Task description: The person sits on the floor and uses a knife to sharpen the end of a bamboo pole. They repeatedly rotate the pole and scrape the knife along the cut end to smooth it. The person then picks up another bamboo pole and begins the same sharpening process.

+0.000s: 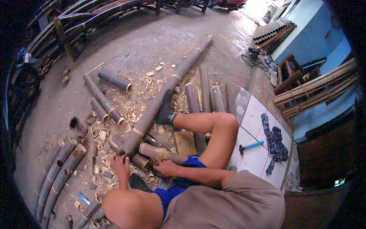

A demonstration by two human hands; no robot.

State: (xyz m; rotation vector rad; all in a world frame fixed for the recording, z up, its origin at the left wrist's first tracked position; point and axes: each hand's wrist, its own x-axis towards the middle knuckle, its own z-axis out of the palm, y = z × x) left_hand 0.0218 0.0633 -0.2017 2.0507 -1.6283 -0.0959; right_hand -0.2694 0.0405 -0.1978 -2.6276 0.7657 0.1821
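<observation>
A long bamboo pole [154, 107] slants from beside my left knee to the far middle of the floor. My foot in a dark sock [166, 110] presses against its side. At the pole's near end, my left hand [120, 165] has its fingers curled against the rim. My right hand [167, 168] is closed low beside a short, split-looking bamboo piece [158, 152]; whatever its fingers hold is too small to make out. Another short bamboo tube [140, 161] lies between the two hands, under the pole's end.
Wood chips [146, 82] litter the floor around several cut bamboo tubes [103, 99]. More bamboo lengths [63, 164] lie at the left. On white tiles [249, 160] at the right rest a blue-handled hammer [251, 146] and a patterned cloth [277, 143]. Bundled bamboo strips [316, 87] stand beyond.
</observation>
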